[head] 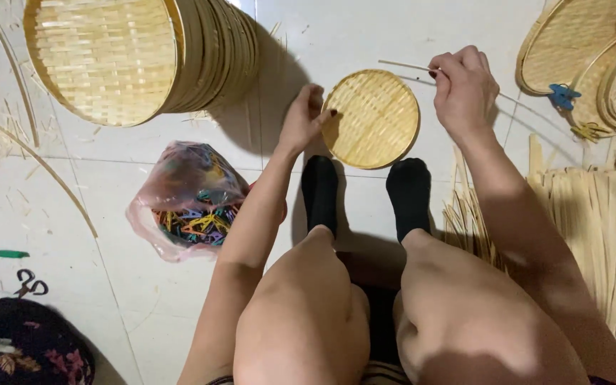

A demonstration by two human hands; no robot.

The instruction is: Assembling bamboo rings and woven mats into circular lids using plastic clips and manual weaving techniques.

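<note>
You sit on a pale tiled floor. Your left hand grips the left rim of one small round woven tray; your right hand is pinched shut on one thin bamboo strip just beyond it. One bag of coloured clips lies beside your left forearm, one tray stack beyond.

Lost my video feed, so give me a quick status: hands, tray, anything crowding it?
Left hand gripping small woven tray at its edge. Right hand pinching thin bamboo strip. Tray flat on floor by both feet. Bag of clips to the left, apart.
</note>
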